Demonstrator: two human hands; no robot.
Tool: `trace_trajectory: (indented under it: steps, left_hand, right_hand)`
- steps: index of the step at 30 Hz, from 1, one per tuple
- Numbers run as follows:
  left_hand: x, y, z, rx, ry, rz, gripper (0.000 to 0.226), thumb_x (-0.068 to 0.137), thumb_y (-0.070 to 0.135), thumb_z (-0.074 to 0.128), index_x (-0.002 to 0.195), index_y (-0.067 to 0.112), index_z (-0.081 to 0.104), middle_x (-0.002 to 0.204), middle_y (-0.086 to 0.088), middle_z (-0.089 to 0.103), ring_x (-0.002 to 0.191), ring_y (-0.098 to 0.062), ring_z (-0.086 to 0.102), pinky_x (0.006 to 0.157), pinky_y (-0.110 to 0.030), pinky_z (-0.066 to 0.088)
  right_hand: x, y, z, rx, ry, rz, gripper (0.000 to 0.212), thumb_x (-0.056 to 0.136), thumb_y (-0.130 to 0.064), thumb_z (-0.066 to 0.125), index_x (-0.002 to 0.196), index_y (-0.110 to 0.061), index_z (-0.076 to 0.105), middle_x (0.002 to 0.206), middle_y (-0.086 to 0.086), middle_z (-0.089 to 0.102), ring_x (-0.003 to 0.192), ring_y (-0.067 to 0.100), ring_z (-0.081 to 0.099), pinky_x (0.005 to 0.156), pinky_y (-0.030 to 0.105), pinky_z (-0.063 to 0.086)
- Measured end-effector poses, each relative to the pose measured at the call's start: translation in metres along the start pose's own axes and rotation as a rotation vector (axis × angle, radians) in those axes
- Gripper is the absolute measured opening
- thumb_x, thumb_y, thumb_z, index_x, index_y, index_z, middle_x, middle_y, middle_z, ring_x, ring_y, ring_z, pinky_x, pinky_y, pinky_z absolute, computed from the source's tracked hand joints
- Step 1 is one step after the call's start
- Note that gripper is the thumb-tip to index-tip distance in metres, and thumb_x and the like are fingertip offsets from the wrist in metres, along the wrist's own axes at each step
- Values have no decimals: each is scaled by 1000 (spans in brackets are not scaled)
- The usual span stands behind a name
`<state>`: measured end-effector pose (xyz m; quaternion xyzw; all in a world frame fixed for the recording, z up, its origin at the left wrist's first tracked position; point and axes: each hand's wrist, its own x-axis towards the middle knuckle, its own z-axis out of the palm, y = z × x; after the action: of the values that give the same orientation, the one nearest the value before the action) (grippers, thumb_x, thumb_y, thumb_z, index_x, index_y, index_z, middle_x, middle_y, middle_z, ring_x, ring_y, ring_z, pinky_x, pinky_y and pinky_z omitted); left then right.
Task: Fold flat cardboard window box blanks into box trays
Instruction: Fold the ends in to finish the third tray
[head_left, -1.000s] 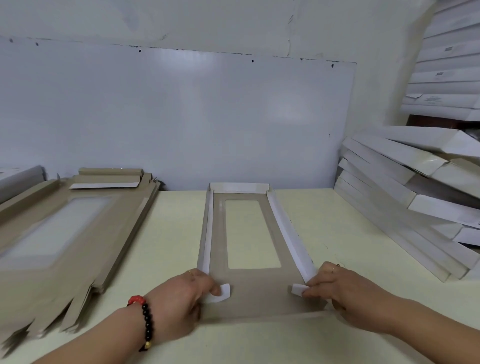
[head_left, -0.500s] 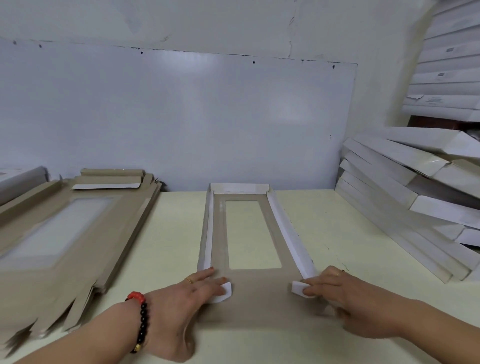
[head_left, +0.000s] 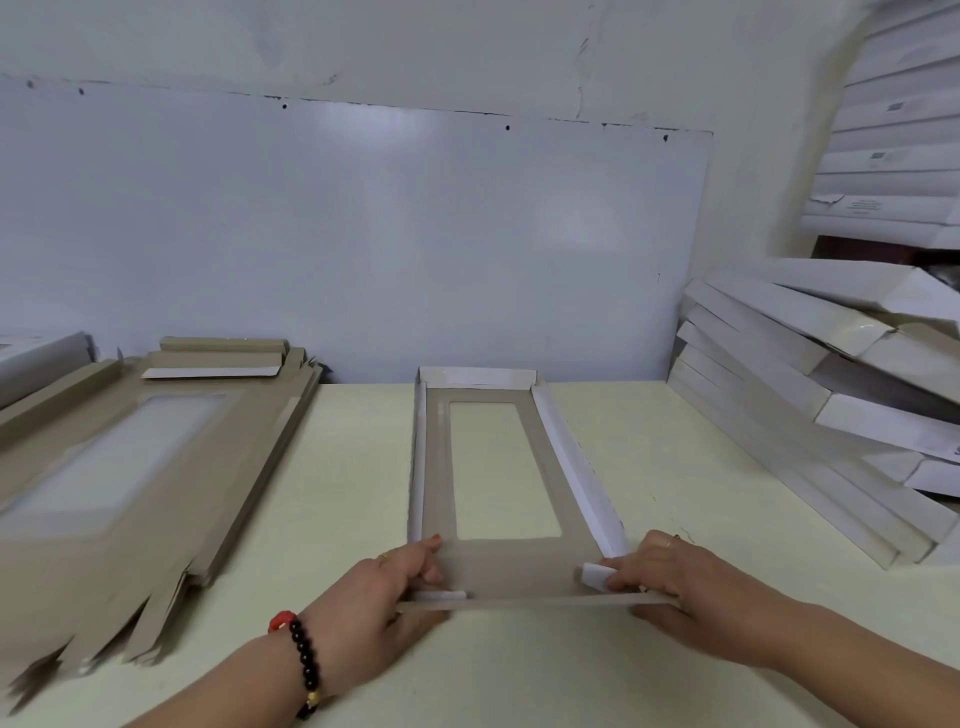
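A brown cardboard window box blank (head_left: 511, 569) lies lengthwise in the middle of the pale table, its clear window toward the far end. Both long side walls and the far end wall stand up, white on the inside. My left hand (head_left: 387, 592) grips the near left corner, fingers inside over a small white tab and thumb under the near end flap. My right hand (head_left: 670, 577) pinches the near right corner with its white tab (head_left: 595, 576). The near end flap (head_left: 540, 603) is lifted partway off the table between my hands.
A pile of flat brown window blanks (head_left: 130, 467) covers the table's left side. Folded white boxes (head_left: 810, 415) lean in a stack at the right, with more stacked higher up (head_left: 893, 156). A white board (head_left: 363, 234) backs the table (head_left: 337, 467).
The near end flap, flat on the table before, has been raised. My left hand's fingers curled round the left corner, and both hands shifted slightly toward me along the near edge.
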<state>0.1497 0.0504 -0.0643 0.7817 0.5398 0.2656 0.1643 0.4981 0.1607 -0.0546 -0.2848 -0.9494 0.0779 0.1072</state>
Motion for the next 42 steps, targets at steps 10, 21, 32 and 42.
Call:
trace_trajectory:
  steps: [10, 21, 32, 42]
  left_hand:
    - [7, 8, 4, -82, 132, -201, 6, 97, 26, 52, 100, 27, 47, 105, 9, 66, 97, -6, 61, 80, -18, 45]
    - [15, 12, 9, -91, 347, -330, 42, 92, 17, 58, 122, 35, 34, 78, 5, 60, 71, -7, 55, 63, -11, 39]
    - [22, 12, 10, 256, 174, -20, 34, 77, -9, 49, 90, 11, 73, 96, -3, 64, 96, -21, 57, 77, -19, 38]
    - [17, 21, 17, 567, -58, -114, 36, 101, 37, 31, 105, 18, 61, 107, -1, 57, 109, -22, 50, 101, -32, 35]
  right_hand:
    - [12, -9, 7, 272, 118, 393, 15, 95, -36, 52, 80, -35, 50, 69, -15, 57, 61, 1, 48, 55, 18, 36]
    - [25, -28, 15, 446, 342, 585, 19, 93, -24, 57, 100, -37, 46, 67, -9, 64, 66, 1, 56, 57, 23, 39]
    - [30, -29, 13, 178, 273, 500, 20, 96, -19, 49, 78, -24, 54, 84, -15, 56, 83, 5, 53, 69, 15, 37]
    - [28, -34, 17, -356, 229, 352, 19, 97, -31, 56, 88, -27, 72, 102, -19, 63, 97, 15, 59, 85, 29, 36]
